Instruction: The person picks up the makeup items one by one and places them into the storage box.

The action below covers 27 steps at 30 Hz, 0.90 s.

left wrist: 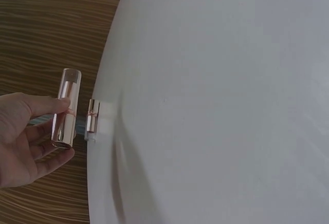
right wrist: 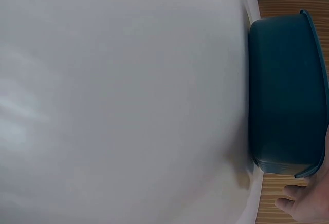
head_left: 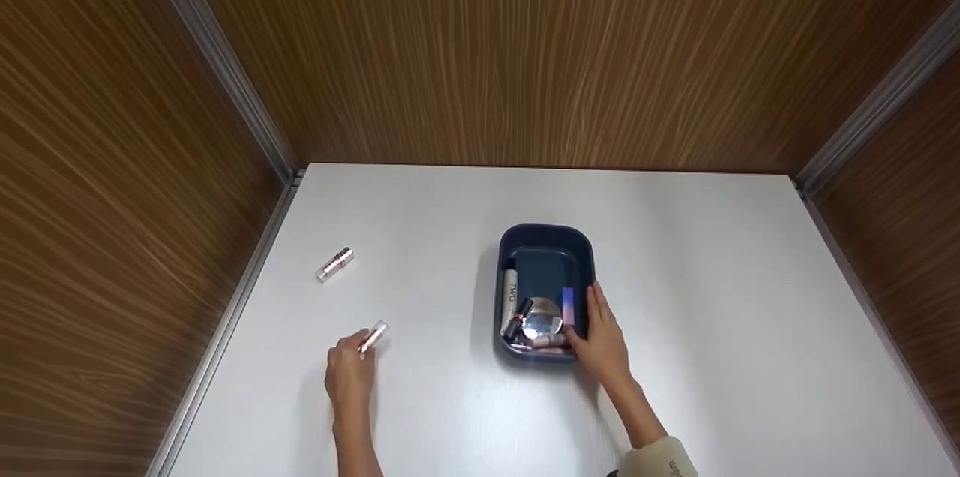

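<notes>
My left hand (head_left: 349,378) pinches a lipstick (left wrist: 67,108) between thumb and fingers, raised above the left part of the table. The lipstick has a shiny rose-gold base and a clear cap. A second, similar lipstick (head_left: 335,265) lies on the table farther back. On the right, my right hand (head_left: 606,346) grips the near right side of a dark blue bin (head_left: 546,230), fingers along the outer wall and thumb over the rim. Inside the bin lie a white tube (head_left: 509,297) marked TWG, a round mirror-like compact (head_left: 543,323), a purple-blue stick (head_left: 568,304) and several small cosmetics.
The white table (head_left: 712,297) is bounded by a wood-grain panel (head_left: 487,49) at the back and similar panels at both sides. Metal rails (head_left: 225,64) run along the corners and side edges.
</notes>
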{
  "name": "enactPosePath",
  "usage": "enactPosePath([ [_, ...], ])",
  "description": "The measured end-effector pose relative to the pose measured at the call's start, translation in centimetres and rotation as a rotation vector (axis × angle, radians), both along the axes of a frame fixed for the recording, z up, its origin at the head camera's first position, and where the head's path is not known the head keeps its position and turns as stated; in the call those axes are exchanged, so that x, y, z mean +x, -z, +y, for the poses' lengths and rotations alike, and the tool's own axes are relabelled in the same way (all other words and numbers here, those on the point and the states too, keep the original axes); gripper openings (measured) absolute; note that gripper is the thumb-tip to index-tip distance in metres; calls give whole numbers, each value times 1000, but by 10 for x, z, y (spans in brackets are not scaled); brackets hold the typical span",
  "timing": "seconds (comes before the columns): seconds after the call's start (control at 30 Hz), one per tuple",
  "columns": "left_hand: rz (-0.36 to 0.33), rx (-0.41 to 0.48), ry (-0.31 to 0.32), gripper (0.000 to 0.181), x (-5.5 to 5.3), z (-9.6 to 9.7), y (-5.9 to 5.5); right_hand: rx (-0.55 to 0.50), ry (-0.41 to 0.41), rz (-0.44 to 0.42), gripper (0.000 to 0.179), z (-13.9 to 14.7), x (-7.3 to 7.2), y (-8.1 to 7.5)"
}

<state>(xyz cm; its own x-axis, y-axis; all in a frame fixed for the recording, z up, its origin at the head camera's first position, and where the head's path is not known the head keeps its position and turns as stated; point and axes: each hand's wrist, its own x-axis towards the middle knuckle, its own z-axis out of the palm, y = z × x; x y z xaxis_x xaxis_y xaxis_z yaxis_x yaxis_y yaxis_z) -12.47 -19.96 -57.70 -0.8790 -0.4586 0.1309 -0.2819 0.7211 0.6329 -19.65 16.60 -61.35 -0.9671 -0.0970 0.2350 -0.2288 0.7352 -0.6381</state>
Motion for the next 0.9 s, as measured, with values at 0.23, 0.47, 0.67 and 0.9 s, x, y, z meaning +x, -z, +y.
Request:
enactPosePath([
  [0.23,31,-25,23,28,-1,5,-1,2,-3,18,75,0,0,1],
  [0.47,52,-39,43,28,-4,14,-2,-5,15,51,74,-1,0,4],
  [0.67,59,-58,76,28,-7,23,-5,-12,7,45,74,0,0,5],
  [0.9,73,-61,92,28,-9,28,-8,-8,8,38,75,0,1,3],
])
